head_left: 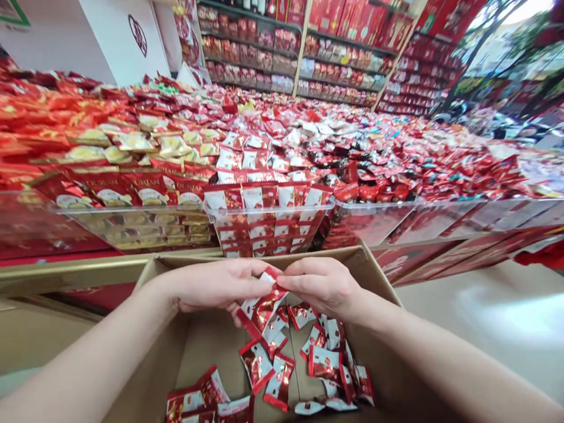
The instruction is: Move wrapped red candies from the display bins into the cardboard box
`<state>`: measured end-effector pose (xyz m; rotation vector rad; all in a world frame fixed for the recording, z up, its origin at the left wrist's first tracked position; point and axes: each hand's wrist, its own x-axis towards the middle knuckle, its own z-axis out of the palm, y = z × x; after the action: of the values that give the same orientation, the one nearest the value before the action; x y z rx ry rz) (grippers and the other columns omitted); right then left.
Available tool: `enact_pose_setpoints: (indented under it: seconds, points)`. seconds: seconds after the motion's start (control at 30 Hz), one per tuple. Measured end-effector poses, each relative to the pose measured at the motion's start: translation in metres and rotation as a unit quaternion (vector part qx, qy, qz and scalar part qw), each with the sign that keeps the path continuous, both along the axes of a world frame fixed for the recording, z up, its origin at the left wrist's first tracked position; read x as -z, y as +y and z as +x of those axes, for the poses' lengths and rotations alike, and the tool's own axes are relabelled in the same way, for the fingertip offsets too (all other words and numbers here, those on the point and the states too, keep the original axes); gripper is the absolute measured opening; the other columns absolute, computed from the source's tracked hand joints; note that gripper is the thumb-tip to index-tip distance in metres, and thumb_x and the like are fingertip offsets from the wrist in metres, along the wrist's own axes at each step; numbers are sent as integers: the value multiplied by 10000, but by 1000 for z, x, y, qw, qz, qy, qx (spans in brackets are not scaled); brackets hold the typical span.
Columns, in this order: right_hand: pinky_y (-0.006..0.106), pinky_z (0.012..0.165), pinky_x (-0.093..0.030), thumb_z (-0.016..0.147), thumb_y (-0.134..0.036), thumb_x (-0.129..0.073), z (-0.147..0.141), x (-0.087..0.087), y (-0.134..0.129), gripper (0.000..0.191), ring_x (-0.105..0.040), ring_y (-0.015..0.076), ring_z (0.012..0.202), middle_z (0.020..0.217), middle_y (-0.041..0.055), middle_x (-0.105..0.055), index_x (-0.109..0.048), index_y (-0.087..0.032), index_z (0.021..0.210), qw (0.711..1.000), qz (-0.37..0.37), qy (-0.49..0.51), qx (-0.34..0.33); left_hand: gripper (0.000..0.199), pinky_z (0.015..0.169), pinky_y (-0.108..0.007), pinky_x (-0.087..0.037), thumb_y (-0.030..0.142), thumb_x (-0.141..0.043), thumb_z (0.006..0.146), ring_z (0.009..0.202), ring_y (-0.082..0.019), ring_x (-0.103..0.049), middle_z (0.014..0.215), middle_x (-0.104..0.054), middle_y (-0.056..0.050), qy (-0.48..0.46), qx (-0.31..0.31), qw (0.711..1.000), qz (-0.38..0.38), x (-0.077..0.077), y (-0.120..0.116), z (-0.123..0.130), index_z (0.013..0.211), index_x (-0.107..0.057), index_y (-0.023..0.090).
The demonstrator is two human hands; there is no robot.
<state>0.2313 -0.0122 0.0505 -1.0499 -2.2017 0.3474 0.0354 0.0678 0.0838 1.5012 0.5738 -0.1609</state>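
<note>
Both hands are over an open cardboard box [198, 341]. My left hand [220, 286] is closed around red-and-white packets [264, 305], its fingers partly behind them. My right hand [319, 285] pinches the upper edge of the same packets from the other side, so the two hands nearly meet. Below them, several loose red-and-white packets [325, 363] lie on the bottom of the box, mostly at the middle and right. A smaller group [198, 399] lies at the lower left.
Beyond the box, a clear bin [268, 217] holds rows of similar packets. Durian packets [152, 188] stand to its left, and heaps of dark red packets [365, 158] lie to its right. Stocked shelves [251, 50] rise behind. A pale floor shows at the right.
</note>
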Motion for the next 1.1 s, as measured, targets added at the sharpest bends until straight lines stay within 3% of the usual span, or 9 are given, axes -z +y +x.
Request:
enact_pose_setpoints:
  seconds: [0.07, 0.13, 0.23, 0.37, 0.6, 0.7, 0.87, 1.0, 1.1]
  points:
    - [265, 694, -458, 831, -234, -433, 2, -3, 0, 224, -571, 152, 818, 911, 70, -623, -608, -210, 969, 997, 7, 65, 28, 476, 484, -184, -372, 316, -597, 732, 535, -72, -492, 694, -555, 46, -59, -32, 997, -48, -1, -2, 2, 1165, -413, 246]
    - [267, 654, -476, 838, -249, -414, -1, -4, 1, 227, -582, 135, 734, 883, 68, -624, -581, -193, 981, 981, -40, 175, 72, 495, 473, -173, -363, 235, -621, 721, 535, -65, -481, 669, -554, 49, -97, -60, 993, -31, -1, -5, 6, 1165, -402, 218]
    - [226, 464, -455, 803, -369, -467, -9, -7, 5, 261, -523, 82, 497, 792, 44, -610, -541, -167, 950, 913, -203, 332, 122, 415, 534, -188, -393, 185, -596, 742, 598, -74, -511, 708, -580, 38, -127, -99, 987, -3, 1, -10, 12, 1121, -427, 199]
    - [198, 432, -409, 642, -403, -648, -15, -10, 9, 310, -499, 76, 460, 591, -20, -556, -515, -146, 754, 848, -357, 380, 91, 556, 759, -276, -414, 148, -619, 712, 893, -145, -540, 968, -591, -29, -159, -133, 978, -8, 5, -15, 14, 1184, -336, 226]
    - [173, 385, -301, 594, -421, -675, -14, -19, 10, 346, -456, 61, 377, 460, -49, -507, -463, -149, 611, 823, -361, 434, 69, 671, 865, -309, -360, 81, -550, 744, 963, -136, -508, 1111, -549, -34, -201, -104, 974, 6, -3, -19, 11, 1279, -200, 287]
    - [178, 386, -299, 619, -418, -659, -15, -17, 11, 324, -450, 60, 377, 483, -41, -504, -482, -147, 618, 830, -343, 436, 60, 666, 903, -312, -330, 95, -538, 757, 1018, -143, -481, 1115, -548, -21, -212, -106, 971, 23, -7, -19, 9, 1288, -198, 309]
    - [204, 439, -352, 742, -378, -557, -14, -25, 4, 216, -470, 77, 446, 551, -19, -509, -550, -165, 710, 892, -255, 367, 65, 711, 846, -304, -355, 132, -563, 732, 951, -157, -515, 969, -592, -1, -201, -112, 973, 27, -2, -16, 5, 1296, -177, 328]
    - [215, 472, -362, 792, -344, -491, 8, -74, 17, 173, -469, 95, 505, 583, -9, -509, -542, -180, 776, 933, -93, 318, 140, 544, 704, -286, -392, 194, -612, 679, 747, -145, -526, 853, -590, -1, -145, -134, 978, 72, 5, -15, 4, 1176, -403, 272]
    - [212, 473, -340, 798, -300, -464, 30, -117, 56, 151, -417, 91, 505, 578, -16, -484, -535, -168, 781, 949, 25, 232, 212, 473, 647, -265, -389, 175, -618, 637, 672, -125, -506, 783, -580, 7, -100, -148, 979, 101, 8, -15, 7, 1087, -481, 225]
